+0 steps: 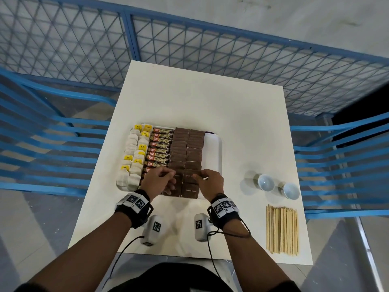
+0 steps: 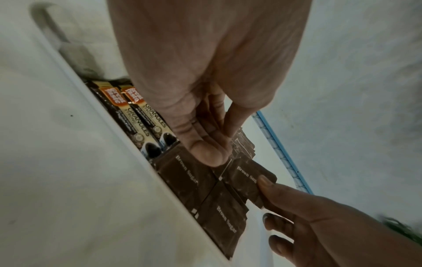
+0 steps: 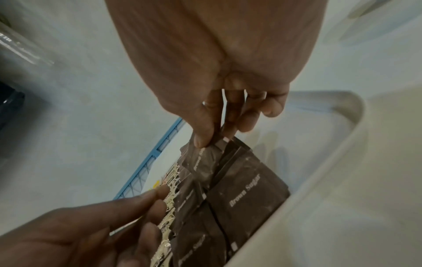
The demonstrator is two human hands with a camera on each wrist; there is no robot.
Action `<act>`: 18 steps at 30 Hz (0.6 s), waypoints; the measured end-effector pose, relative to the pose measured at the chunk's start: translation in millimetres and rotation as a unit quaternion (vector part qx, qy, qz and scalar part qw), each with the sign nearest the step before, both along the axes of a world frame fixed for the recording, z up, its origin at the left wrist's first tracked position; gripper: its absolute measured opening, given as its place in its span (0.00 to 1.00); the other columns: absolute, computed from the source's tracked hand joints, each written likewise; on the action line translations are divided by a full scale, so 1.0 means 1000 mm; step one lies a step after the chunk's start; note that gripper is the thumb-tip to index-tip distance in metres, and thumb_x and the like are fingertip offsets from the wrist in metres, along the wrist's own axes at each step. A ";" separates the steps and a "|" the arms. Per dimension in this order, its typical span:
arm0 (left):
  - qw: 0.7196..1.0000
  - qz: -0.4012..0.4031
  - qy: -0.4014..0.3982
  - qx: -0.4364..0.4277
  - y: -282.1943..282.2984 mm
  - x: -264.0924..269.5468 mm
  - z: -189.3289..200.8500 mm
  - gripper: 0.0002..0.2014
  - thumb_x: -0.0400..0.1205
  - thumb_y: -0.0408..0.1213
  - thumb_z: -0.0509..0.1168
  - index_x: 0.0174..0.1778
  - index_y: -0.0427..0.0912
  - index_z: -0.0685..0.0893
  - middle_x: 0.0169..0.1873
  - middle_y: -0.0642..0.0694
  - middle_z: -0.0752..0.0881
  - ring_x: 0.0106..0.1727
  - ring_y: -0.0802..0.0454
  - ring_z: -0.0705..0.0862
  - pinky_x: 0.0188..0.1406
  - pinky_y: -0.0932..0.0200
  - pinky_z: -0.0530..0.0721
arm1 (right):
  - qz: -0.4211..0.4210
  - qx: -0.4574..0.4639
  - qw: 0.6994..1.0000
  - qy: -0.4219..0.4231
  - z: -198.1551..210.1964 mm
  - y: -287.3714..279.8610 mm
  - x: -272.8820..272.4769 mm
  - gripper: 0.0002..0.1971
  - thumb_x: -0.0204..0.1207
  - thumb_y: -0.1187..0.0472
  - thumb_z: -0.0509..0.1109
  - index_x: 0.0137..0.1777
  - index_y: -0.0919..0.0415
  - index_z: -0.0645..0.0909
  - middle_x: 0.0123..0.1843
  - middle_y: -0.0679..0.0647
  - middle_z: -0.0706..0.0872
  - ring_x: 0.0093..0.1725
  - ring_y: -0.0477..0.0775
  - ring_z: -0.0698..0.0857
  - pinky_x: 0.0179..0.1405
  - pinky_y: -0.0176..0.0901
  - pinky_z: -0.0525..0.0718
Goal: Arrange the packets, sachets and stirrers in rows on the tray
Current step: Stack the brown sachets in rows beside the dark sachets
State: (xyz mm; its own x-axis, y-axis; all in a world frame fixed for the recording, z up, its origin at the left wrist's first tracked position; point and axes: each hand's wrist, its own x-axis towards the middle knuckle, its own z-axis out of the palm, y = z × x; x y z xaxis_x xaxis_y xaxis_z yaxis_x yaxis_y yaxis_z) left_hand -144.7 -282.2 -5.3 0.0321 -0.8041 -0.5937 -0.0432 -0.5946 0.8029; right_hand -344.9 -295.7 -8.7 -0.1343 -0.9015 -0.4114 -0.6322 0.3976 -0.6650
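A white tray holds rows of tea bags, coffee granule sticks and two columns of brown sugar sachets. Both hands work at the tray's near end. My right hand pinches one brown sugar sachet by its edge between thumb and forefinger, slightly lifted over the right column. My left hand has its thumb and fingertips closed together on the corner of a sachet in the left column, beside the coffee sticks. Wooden stirrers lie in a bundle on the table at the right.
Two small white cups stand right of the tray, above the stirrers. The tray's right strip is bare. The white table is ringed by a blue mesh fence.
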 end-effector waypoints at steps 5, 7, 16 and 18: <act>1.000 -0.011 -0.007 0.003 -0.001 0.005 0.000 0.04 0.87 0.28 0.65 0.53 0.35 0.86 0.34 0.39 0.90 0.28 0.50 0.87 0.23 0.55 0.86 | -0.014 0.018 1.000 0.021 0.001 0.002 0.004 0.11 0.76 0.52 0.77 0.53 0.57 0.90 0.47 0.51 0.92 0.45 0.49 0.85 0.37 0.26 0.72; 1.000 -0.013 -0.011 0.000 -0.001 0.007 0.000 0.05 0.87 0.28 0.66 0.53 0.35 0.86 0.34 0.39 0.90 0.28 0.49 0.86 0.23 0.55 0.86 | -0.021 0.022 0.999 0.034 0.001 0.002 0.006 0.11 0.74 0.51 0.78 0.52 0.56 0.90 0.46 0.50 0.92 0.48 0.51 0.88 0.43 0.32 0.77; 0.999 -0.043 -0.015 -0.009 -0.004 0.012 0.006 0.05 0.87 0.30 0.66 0.54 0.36 0.87 0.35 0.39 0.91 0.32 0.45 0.87 0.26 0.54 0.86 | -0.082 0.003 0.996 0.020 0.000 0.006 0.012 0.14 0.69 0.52 0.83 0.51 0.51 0.83 0.39 0.46 0.87 0.41 0.46 0.85 0.42 0.36 0.81; 0.998 -0.057 -0.025 -0.019 -0.003 0.012 0.007 0.05 0.87 0.30 0.66 0.54 0.37 0.87 0.36 0.38 0.91 0.32 0.46 0.87 0.26 0.55 0.85 | -0.092 -0.011 0.996 0.011 0.000 0.008 0.011 0.14 0.70 0.52 0.82 0.51 0.50 0.82 0.40 0.47 0.87 0.41 0.46 0.85 0.43 0.38 0.82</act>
